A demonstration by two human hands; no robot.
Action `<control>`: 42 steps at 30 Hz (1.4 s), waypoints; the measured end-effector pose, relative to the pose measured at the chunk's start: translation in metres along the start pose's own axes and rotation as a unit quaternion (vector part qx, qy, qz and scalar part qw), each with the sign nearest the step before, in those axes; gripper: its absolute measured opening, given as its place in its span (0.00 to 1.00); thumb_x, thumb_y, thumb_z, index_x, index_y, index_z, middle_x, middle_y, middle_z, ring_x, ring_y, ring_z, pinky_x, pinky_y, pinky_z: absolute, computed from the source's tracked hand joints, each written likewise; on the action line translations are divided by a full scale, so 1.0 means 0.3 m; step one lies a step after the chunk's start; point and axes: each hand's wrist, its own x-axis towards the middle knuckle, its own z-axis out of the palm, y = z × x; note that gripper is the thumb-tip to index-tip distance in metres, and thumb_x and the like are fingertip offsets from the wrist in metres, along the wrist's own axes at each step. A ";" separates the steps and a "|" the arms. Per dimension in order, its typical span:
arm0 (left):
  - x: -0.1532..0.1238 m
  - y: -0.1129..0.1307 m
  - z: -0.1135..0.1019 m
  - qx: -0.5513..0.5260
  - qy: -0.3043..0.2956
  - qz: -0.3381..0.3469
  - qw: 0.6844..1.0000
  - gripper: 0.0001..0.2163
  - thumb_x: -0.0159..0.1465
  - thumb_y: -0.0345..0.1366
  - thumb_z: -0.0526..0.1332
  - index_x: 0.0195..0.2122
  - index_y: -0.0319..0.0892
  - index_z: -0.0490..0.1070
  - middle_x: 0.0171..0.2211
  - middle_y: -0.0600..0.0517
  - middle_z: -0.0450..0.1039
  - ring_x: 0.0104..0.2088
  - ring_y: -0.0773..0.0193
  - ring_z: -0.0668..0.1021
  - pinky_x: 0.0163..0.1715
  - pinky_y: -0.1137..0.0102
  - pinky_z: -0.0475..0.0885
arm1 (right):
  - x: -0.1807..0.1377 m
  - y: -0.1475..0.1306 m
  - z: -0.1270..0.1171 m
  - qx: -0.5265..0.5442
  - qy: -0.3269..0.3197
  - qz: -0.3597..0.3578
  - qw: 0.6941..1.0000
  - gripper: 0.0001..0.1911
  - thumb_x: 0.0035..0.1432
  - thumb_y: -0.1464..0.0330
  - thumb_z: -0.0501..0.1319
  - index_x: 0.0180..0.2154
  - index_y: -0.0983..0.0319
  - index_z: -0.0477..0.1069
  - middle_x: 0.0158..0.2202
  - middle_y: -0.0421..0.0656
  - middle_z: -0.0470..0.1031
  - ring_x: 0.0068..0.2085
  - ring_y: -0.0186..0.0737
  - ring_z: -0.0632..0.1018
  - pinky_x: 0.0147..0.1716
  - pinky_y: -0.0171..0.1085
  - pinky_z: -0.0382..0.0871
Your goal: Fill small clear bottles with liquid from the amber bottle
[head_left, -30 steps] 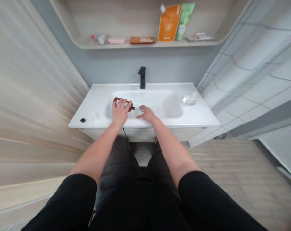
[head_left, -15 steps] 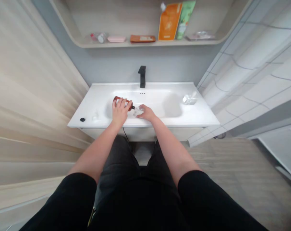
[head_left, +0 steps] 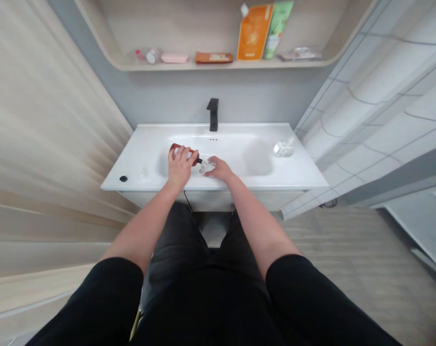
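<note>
Over the left part of the white sink (head_left: pixel 236 180), my left hand (head_left: pixel 180 166) is closed around a reddish-brown bottle (head_left: pixel 175 147). The bottle lies tilted, its dark neck pointing right and slightly down. Just beyond that neck, a small clear container (head_left: pixel 206 166) is held in the curled fingers of my right hand (head_left: pixel 220 169). Neck and container are very close; whether they touch I cannot tell. Any liquid passing between them is too small to make out.
A black faucet (head_left: pixel 213 115) rises behind the basin. On the left counter lies a small black cap (head_left: pixel 123 179); a clear container (head_left: pixel 283 149) stands at the right. Above, a shelf (head_left: pixel 189 67) holds an orange pouch (head_left: pixel 254 33), a green tube (head_left: pixel 276 30) and other small items.
</note>
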 end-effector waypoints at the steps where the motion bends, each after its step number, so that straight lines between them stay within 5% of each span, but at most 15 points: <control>1: 0.001 0.002 -0.003 -0.007 -0.001 -0.004 1.000 0.25 0.79 0.28 0.55 0.73 0.52 0.74 0.74 0.39 0.74 0.79 0.44 0.68 0.80 0.36 0.53 | 0.000 0.000 0.000 -0.002 0.000 0.000 1.000 0.36 0.42 0.65 0.85 0.53 0.56 0.78 0.55 0.44 0.86 0.56 0.53 0.85 0.62 0.49 0.78; 42: 0.060 -0.003 -0.033 -0.014 -0.002 0.036 0.999 0.26 0.77 0.29 0.54 0.73 0.51 0.75 0.73 0.40 0.75 0.80 0.43 0.68 0.81 0.41 0.56 | -0.008 -0.003 -0.001 0.037 0.031 0.011 0.999 0.36 0.43 0.66 0.85 0.55 0.56 0.77 0.55 0.43 0.86 0.53 0.51 0.86 0.61 0.48 0.79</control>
